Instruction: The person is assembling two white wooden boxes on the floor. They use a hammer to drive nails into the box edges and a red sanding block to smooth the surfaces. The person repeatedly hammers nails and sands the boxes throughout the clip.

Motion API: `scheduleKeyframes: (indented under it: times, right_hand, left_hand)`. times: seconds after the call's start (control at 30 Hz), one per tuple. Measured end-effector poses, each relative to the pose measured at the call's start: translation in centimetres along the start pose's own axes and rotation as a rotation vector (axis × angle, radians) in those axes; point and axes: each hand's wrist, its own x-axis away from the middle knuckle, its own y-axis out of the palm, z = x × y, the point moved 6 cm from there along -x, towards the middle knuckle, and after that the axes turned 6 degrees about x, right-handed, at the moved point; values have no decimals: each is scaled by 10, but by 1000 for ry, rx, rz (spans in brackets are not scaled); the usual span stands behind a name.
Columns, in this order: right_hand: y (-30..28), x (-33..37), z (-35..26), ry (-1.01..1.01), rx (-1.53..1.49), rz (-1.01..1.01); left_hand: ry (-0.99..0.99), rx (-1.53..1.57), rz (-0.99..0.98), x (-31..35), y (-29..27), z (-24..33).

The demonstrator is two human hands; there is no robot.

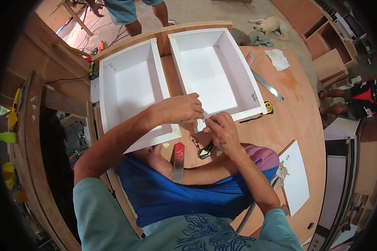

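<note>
Two shallow white open boxes, like drawers, lie side by side: the left box [127,140] and the right box [222,31]. At the near left corner of the right box, my left hand [183,109] reaches over with curled fingers. My right hand [223,130] is beside it, thumb and fingers pinched together. Something small and pale shows between the hands, too small to name. Below them, a red-and-metal scraper-like tool [179,157] lies by my bent leg. Near it is a black handheld tool [207,152] next to a thin dark loop.
A yellow-black tape measure [268,108] and a metal square [267,85] lie right of the boxes. A crumpled white cloth [277,59] is farther back. A white panel [296,178] rests at right. Two other people and a lying dog [273,26] are beyond the wooden work surface.
</note>
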Motion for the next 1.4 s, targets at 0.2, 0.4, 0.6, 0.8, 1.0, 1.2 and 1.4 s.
scheduleKeyframes:
  times: [0.2, 0.4, 0.6, 0.8, 1.0, 1.2, 1.4]
  right_hand:
    - [3, -2, -6, 47, 7, 18]
    - [3, 0, -6, 59, 4, 0]
    - [1, -4, -8, 88, -35, -5]
    - [6, 2, -3, 87, -29, -13]
    - [-2, -8, -14, 35, 118, -149]
    - [-1, -12, -23, 1, 195, -426]
    - [1, -9, -37, -46, 254, -530]
  left_hand:
    - [21, 93, 131, 9, 3, 0]
    - [-49, 156, 173, 11, 7, -4]
    - [-211, 112, 286, 17, 4, 5]
    - [-335, 83, 365, 26, 17, 33]
    - [-492, -36, 561, 24, 32, 77]
    - [-474, -271, 756, 21, 49, 85]
    - [-427, -286, 879, 19, 60, 89]
